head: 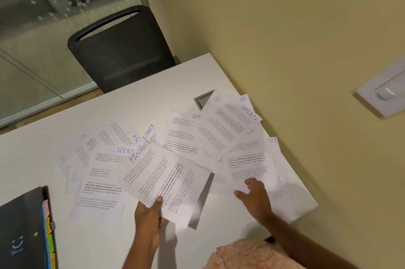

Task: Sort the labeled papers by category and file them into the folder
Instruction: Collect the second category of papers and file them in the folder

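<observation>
Several printed papers lie fanned over the white table (pixel 54 137), with handwritten blue labels such as SPORTS (pixel 249 113), HR and FINANCE. My left hand (pixel 149 216) pinches the near edge of a FINANCE sheet (pixel 162 176) and holds it lifted above the others. My right hand (pixel 254 196) hovers with spread fingers over a sheet (pixel 247 159) at the right end of the spread, touching or just above it. A black folder (pixel 22 227) with coloured index tabs lies at the near left corner.
A black mesh chair (pixel 120 49) stands behind the table's far edge. The yellow wall runs along the table's right side, with a white switch plate (pixel 385 93). A grey cable cut-out (pixel 203 98) sits in the tabletop, partly under papers. A peach cloth (pixel 247 255) is near my body.
</observation>
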`<control>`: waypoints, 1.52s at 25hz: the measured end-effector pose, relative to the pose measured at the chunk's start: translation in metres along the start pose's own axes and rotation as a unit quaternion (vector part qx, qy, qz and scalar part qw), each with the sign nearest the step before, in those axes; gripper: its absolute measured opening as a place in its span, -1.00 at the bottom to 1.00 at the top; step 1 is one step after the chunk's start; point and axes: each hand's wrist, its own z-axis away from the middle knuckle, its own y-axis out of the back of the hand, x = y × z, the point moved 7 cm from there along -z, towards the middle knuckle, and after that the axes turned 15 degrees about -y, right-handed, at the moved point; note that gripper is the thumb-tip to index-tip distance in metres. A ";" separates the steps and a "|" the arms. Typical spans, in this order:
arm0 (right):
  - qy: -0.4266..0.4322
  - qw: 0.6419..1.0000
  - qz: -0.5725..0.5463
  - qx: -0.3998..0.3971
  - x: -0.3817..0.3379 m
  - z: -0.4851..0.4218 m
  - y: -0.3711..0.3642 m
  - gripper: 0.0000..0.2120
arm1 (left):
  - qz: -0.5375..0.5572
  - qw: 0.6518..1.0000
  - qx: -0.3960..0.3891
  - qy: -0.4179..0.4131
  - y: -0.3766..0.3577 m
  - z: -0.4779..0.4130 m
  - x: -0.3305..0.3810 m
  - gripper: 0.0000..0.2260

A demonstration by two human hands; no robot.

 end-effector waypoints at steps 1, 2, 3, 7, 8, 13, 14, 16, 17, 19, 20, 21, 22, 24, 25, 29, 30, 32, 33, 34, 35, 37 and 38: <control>-0.022 0.999 0.008 0.048 0.016 -0.009 0.021 -0.40 | 0.001 1.000 -0.003 0.000 0.003 0.003 -0.001 -0.62; -0.056 0.994 0.014 0.088 0.034 -0.016 0.039 -0.37 | -0.001 1.000 -0.004 0.001 0.008 0.005 -0.004 -0.62; -0.091 0.988 0.019 0.121 0.050 -0.021 0.056 -0.35 | -0.006 1.000 -0.003 0.005 0.012 0.008 -0.006 -0.62; -0.084 0.975 0.084 0.185 0.079 -0.030 0.088 -0.23 | -0.017 1.000 -0.001 0.015 0.019 0.016 -0.010 -0.64; -0.047 0.977 0.095 0.183 0.074 -0.031 0.087 -0.20 | -0.015 1.000 -0.002 0.016 0.018 0.017 -0.010 -0.63; -0.043 0.978 0.119 0.167 0.037 -0.036 0.072 0.00 | -0.001 1.000 0.000 0.021 0.012 0.026 -0.005 -0.62; -0.049 0.974 0.134 0.175 0.029 -0.036 0.069 0.04 | -0.005 1.000 0.001 0.020 0.014 0.026 -0.005 -0.62; -0.011 0.965 0.187 0.182 0.006 -0.040 0.058 0.13 | -0.005 1.000 0.001 0.020 0.016 0.028 -0.004 -0.58; 0.025 0.961 0.212 0.174 -0.007 -0.043 0.050 0.17 | -0.004 1.000 0.001 0.019 0.018 0.029 -0.003 -0.56; 0.105 0.954 0.247 0.134 -0.038 -0.047 0.030 0.21 | -0.009 1.000 0.000 0.015 0.020 0.031 0.000 -0.55; 0.142 0.947 0.265 0.112 -0.057 -0.049 0.020 0.22 | -0.010 1.000 0.002 0.012 0.023 0.031 0.001 -0.55; 0.174 0.938 0.286 0.094 -0.075 -0.051 0.011 0.23 | -0.010 1.000 0.005 0.009 0.026 0.030 -0.001 -0.56; 0.201 0.927 0.306 0.080 -0.093 -0.051 0.004 0.22 | -0.014 1.000 0.012 0.009 0.029 0.031 -0.002 -0.57; 0.238 0.909 0.335 0.064 -0.125 -0.052 -0.009 0.21 | -0.022 0.999 0.035 0.016 0.040 0.028 -0.009 -0.58; 0.246 0.904 0.345 0.060 -0.137 -0.053 -0.015 0.20 | -0.026 0.998 0.048 0.021 0.046 0.026 -0.013 -0.60; 0.243 0.895 0.371 0.047 -0.154 -0.042 -0.045 0.21 | -0.052 0.995 0.082 0.011 0.070 0.017 -0.027 -0.57; 0.249 0.892 0.374 0.047 -0.154 -0.035 -0.053 0.21 | -0.058 0.994 0.090 0.005 0.074 0.016 -0.028 -0.52; 0.264 0.887 0.377 0.035 -0.151 -0.021 -0.069 0.20 | -0.064 0.994 0.092 0.002 0.078 0.012 -0.032 -0.46; 0.270 0.886 0.375 0.024 -0.148 -0.015 -0.076 0.18 | -0.070 0.994 0.089 0.006 0.081 0.010 -0.035 -0.45; 0.275 0.887 0.370 0.015 -0.145 -0.011 -0.081 0.16 | -0.076 0.993 0.088 0.008 0.083 0.008 -0.037 -0.46; 0.283 0.887 0.365 0.006 -0.144 -0.007 -0.085 0.13 | -0.088 0.992 0.089 0.009 0.086 0.005 -0.038 -0.47; 0.303 0.889 0.342 -0.030 -0.143 0.000 -0.086 0.03 | -0.102 0.990 0.098 0.009 0.089 0.002 -0.037 -0.54; 0.313 0.894 0.316 -0.048 -0.143 0.000 -0.082 -0.03 | -0.095 0.991 0.093 0.004 0.087 0.001 -0.036 -0.62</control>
